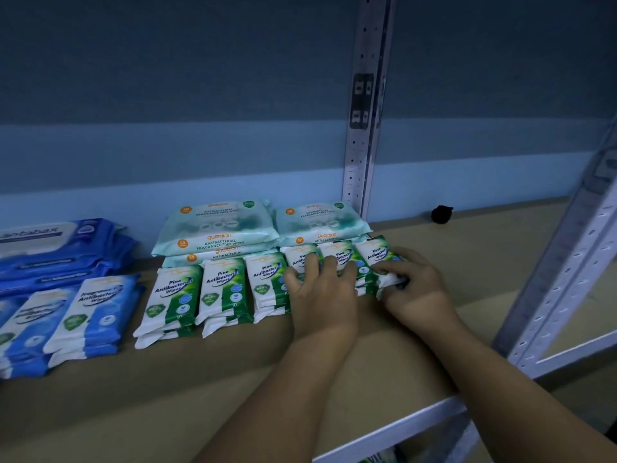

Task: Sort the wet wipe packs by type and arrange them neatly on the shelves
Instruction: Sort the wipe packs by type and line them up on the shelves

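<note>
At the right end of the brown board shelf [467,262], my left hand [320,292] and right hand [414,285] both curl snug round the last small green-and-white plastic pine wipe packs [337,257], which lie side by side between them, long ends toward the blue wall [200,162].

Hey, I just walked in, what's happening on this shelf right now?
A person is lining up green Pine Antibacterial packs in a row on the shelf. The left grip and right grip both hold packs at the row's right end, apparently squaring them up. Behind the row sit stacked teal Guardian packs; blue packs lie to the left.
</note>
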Motion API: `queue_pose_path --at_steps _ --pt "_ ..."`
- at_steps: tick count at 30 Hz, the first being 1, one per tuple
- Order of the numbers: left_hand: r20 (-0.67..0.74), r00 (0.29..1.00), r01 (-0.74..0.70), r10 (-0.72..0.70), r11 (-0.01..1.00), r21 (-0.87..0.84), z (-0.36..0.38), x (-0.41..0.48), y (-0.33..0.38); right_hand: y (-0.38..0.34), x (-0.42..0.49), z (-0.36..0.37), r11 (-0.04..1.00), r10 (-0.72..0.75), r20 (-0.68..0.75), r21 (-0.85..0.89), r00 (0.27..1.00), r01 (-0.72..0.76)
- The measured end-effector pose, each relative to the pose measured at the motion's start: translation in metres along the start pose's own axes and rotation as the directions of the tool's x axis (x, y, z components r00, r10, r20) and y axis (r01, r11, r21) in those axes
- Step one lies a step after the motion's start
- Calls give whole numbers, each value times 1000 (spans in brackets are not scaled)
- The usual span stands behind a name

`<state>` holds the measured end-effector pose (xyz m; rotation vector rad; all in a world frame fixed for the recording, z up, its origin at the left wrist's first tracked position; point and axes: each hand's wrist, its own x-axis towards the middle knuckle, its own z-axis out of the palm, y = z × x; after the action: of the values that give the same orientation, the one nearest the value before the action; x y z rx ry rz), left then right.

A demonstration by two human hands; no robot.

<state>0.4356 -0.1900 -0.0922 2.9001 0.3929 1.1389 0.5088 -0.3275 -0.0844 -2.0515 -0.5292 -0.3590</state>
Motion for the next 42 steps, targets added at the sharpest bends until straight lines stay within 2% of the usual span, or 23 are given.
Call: queue_pose_path --at_steps 4,9,12,17,20,23,27,32,35,38,42 --pt "-9 1000 9 -8 1000 16 2 -1 -1 6 5 4 999 -41 24 33 999 40" --pt "-23 1000 17 -17 1000 12 0 0 -1 10 -2 9 971 -148 -104 -202 984 125" --pt "-31 999 20 -20 1000 0 0 0 -2 6 -2 2 942 -78 -86 -333 993 45" --pt "-67 998 14 -15 1000 -18 1 0 -3 4 2 2 970 -59 -105 -241 993 32" --pt "-71 997 19 -20 1000 -18 2 1 -4 8 6 2 964 -105 -135 -256 985 68" --pt "-64 998 17 -18 1000 -27 3 2 -4 13 9 3 963 -126 -91 -250 988 99" --pt "-60 998 6 -8 1000 -26 4 1 -4 18 13 4 968 -75 -99 -245 992 49" --pt "-3 1000 5 -5 999 -41 1 3 -5 6 4 3 961 -37 -137 -277 990 -2" --pt "55 997 -53 58 994 -94 -15 -3 -6 -9 -14 -8 965 -59 -198 -263 978 5" --pt "150 982 -96 114 987 -125 -39 -15 -11 -26 -49 -23 979 -58 -109 -199 992 35" --pt "248 963 -80 108 990 -118 -74 -41 -24 -43 -97 -48 950 -173 4 -264 985 167"
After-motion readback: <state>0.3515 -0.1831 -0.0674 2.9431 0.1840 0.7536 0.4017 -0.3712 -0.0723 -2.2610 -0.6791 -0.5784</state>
